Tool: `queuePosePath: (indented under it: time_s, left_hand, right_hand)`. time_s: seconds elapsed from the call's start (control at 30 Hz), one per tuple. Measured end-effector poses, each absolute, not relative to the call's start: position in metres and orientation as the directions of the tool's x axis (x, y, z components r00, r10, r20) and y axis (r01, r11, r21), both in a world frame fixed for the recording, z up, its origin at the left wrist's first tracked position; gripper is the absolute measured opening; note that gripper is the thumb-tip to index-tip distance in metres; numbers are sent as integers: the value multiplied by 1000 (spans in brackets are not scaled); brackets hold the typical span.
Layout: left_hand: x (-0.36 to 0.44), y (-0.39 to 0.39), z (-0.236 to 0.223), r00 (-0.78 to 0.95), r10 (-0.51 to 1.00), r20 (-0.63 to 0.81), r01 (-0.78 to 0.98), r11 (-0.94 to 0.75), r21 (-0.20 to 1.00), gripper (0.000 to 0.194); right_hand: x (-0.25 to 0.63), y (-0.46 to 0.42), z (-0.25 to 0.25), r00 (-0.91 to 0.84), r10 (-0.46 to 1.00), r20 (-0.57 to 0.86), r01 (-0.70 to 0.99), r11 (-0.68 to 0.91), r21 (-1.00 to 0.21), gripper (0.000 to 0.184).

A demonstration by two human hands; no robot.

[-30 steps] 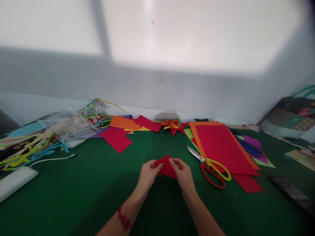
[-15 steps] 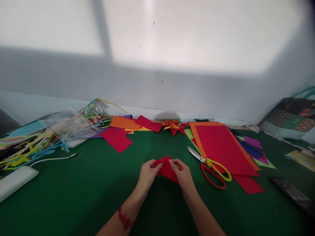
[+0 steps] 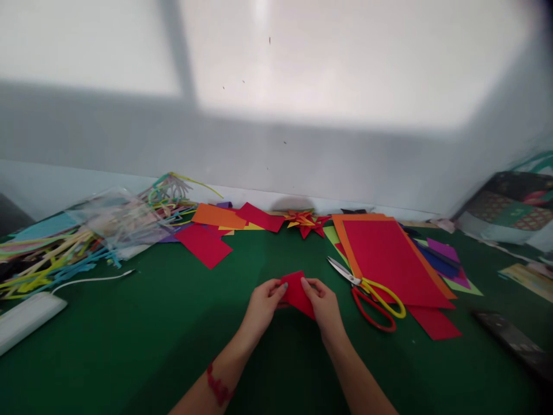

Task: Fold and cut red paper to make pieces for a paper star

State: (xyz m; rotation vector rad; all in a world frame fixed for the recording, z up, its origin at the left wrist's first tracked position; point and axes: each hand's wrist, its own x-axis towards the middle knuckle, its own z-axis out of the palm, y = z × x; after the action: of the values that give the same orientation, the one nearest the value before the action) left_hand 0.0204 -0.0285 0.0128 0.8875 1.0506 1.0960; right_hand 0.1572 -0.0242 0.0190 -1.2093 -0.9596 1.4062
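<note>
Between my two hands is a small red paper piece (image 3: 298, 294), held just above the green table (image 3: 173, 340). My left hand (image 3: 264, 302) pinches its left edge between thumb and fingers. On the other side, my right hand (image 3: 320, 300) grips the upper right edge, thumb on top. Fingers under the paper are partly hidden. To the right of my hands lie scissors (image 3: 360, 282) with one yellow and one red handle, blades slightly apart, partly over a stack of red sheets (image 3: 389, 259).
Folded paper stars (image 3: 306, 222) sit near the wall. Loose red paper (image 3: 205, 245) and orange paper (image 3: 218, 217) lie left of them. Pipe cleaners (image 3: 73, 253) and a white corded device (image 3: 32, 317) occupy the left. A dark phone-like object (image 3: 514, 340) is at right.
The red paper has turned slightly and shifted a little right; more of its flat face shows. My left fingers have slid along its edge. Both hands still hold it.
</note>
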Motion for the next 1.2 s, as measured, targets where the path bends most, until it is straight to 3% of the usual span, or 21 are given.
queuePosePath:
  time_s: [0.43, 0.7, 0.87, 1.03, 1.2]
  left_hand:
    - [20, -29, 15, 90, 976, -197, -268, 215, 939, 25]
    - [22, -29, 10, -17, 975, -221, -278, 208, 938, 20]
    - [20, -30, 6, -31, 989, -142, -137, 136, 981, 20]
    - [21, -32, 2, -23, 997, -74, 22, 74, 997, 21]
    - [22, -33, 4, -83, 996, -38, 114, 47, 992, 24]
  right_hand:
    - [155, -27, 19, -9, 988, -153, -130, -153, -980, 40]
    - [148, -30, 16, -7, 993, -116, -118, -116, -986, 37]
    - [155, -26, 19, -84, 985, -151, -89, -158, -983, 39]
    - [161, -23, 22, -51, 998, 25, 91, 30, -995, 33]
    - [156, -26, 18, -52, 998, -18, 52, -16, -999, 31]
